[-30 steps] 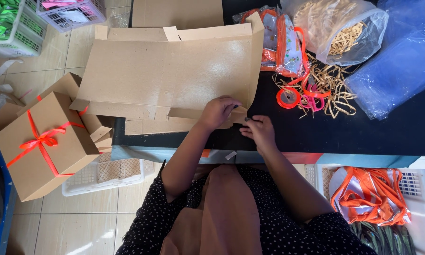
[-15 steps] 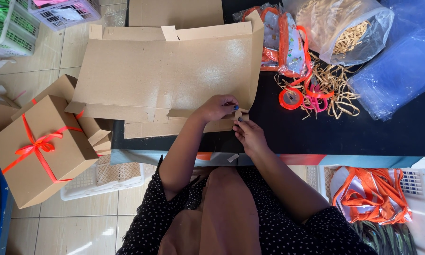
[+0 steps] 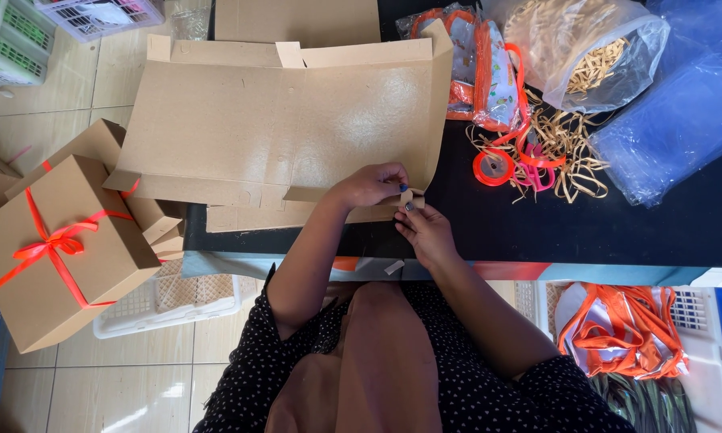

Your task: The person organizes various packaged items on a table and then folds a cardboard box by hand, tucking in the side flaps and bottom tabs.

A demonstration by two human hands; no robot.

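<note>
**Both hands pinched on a flap of the flat cardboard box**

The flat cardboard box blank (image 3: pixel 289 128) lay unfolded on the dark table (image 3: pixel 537 224), with its near right corner directly under the fingers. The left hand (image 3: pixel 370 184) was closed on a small flap at this corner, fingers together and thumb pressed against the cardboard. The right hand (image 3: pixel 426 231) met it from the near side; its fingertips were pinched on the same flap, touching the fingers of the left hand.

Just under the left hand, a second cardboard sheet (image 3: pixel 297 215) showed below the blank. To the right of the fingers, well apart, an orange ribbon roll (image 3: pixel 493 167) lay among loose paper shreds (image 3: pixel 573 152), with pink scissors (image 3: pixel 537 164) beside it. Beyond these was a clear bag of shreds (image 3: pixel 589 52) and a blue plastic sheet (image 3: pixel 681 104).

Far to the left of the fingers, a closed cardboard box with an orange bow (image 3: pixel 60 248) stood on other boxes, over a white basket (image 3: pixel 168 297) on the tiled floor. To the near right, a white crate (image 3: pixel 697 313) held orange ribbons.
</note>
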